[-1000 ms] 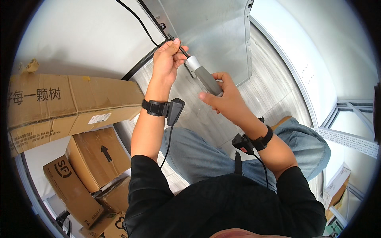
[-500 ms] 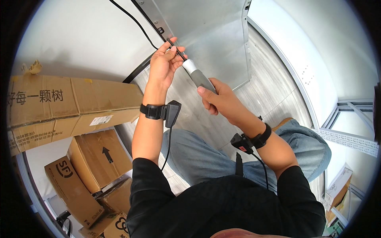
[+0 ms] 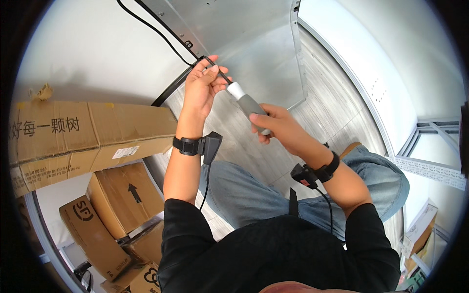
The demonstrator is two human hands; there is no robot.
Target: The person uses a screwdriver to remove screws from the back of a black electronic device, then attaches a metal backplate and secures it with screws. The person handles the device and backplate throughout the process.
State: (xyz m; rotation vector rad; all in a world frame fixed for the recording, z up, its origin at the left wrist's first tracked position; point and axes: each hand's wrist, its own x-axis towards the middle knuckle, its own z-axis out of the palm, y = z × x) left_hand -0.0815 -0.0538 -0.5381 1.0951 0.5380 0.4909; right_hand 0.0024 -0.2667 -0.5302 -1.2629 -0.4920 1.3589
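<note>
- Nearest the camera, a black long-sleeved top (image 3: 273, 254) fills the lower middle, with both forearms reaching up and away from it.
- Beyond the top, a knee in blue jeans (image 3: 244, 190) shows between the forearms.
- Each wrist wears a black strap with a small black box and a thin cable: one on the left wrist (image 3: 198, 145), one on the right wrist (image 3: 317, 172).
- To the person's left, brown cardboard boxes (image 3: 88, 136) are stacked; one smaller box bears a black arrow.
- The right hand (image 3: 278, 126) has its grip wrapped fully around the grey handle of a screwdriver (image 3: 248, 104), fingers curled tight under it, thumb on top.
- The screwdriver has a white collar ahead of the handle and a thin dark shaft pointing up and to the left, away from the person.
- The left hand (image 3: 202, 90) is just beyond the right. Its thumb and fingertips are pinched together on the thin shaft near the tip; the remaining fingers are loosely bent.
- The tip meets the edge of a grey metal panel (image 3: 244, 34), near a row of small screws.
- A black cable (image 3: 156, 31) runs along that panel's edge to the left hand.
- Farthest off is a plain white wall (image 3: 97, 53) to the left.
</note>
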